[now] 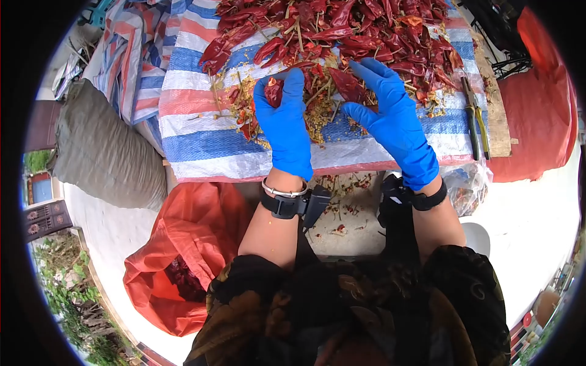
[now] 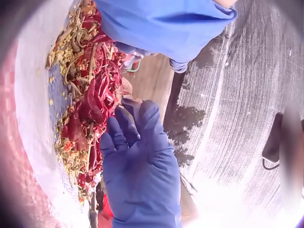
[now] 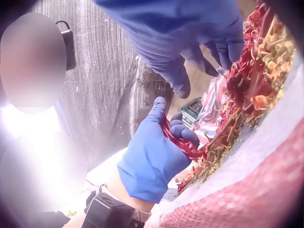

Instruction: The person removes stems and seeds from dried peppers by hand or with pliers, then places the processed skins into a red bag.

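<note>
My blue-gloved left hand (image 1: 285, 125) grips a dried red chili (image 1: 273, 91) between thumb and curled fingers. In the right wrist view the chili (image 3: 183, 142) shows as a crumpled red strip across the left hand's (image 3: 154, 164) palm. My right hand (image 1: 395, 116), also blue-gloved, hovers to the right with thumb and fingers spread apart. A larger dried chili (image 1: 347, 85) appears in the gap between the hands, near the right fingertips. In the right wrist view, nothing shows in the right hand (image 3: 190, 38). Yellow seeds (image 1: 317, 119) and stems lie under both hands.
A heap of dried chilies (image 1: 366, 36) covers the far part of the striped sheet (image 1: 207, 152). Pliers (image 1: 472, 116) lie at the right. An open red sack (image 1: 183, 226) stands lower left, a grey stuffed sack (image 1: 107, 146) beyond it, another red sack (image 1: 537, 122) at right.
</note>
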### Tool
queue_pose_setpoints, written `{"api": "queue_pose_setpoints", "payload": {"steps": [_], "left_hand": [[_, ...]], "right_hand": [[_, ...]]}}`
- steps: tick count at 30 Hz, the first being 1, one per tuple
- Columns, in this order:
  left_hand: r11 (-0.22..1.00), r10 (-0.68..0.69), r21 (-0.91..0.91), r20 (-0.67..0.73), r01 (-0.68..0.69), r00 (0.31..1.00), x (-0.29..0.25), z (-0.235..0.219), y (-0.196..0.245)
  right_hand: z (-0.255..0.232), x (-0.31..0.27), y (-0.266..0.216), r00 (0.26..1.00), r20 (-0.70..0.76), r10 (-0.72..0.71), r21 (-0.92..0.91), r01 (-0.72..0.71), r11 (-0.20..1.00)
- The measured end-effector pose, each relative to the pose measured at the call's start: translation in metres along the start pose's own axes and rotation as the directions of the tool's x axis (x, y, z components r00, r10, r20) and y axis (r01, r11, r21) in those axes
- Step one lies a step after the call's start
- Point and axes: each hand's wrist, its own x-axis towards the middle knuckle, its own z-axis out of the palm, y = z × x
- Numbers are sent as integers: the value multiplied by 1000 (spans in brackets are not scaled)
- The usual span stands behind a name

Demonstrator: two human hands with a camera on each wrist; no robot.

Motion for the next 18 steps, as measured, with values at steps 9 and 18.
{"api": "queue_pose_setpoints", "payload": {"steps": [9, 18], "left_hand": [[985, 103, 111, 234, -132, 967, -4, 0, -1], [745, 190, 299, 761, -596, 620, -7, 3, -8]], "right_hand": [[7, 1, 28, 982, -64, -177, -410, 135, 902], [-10, -3, -3, 936, 147, 319, 576, -343, 742]]}}
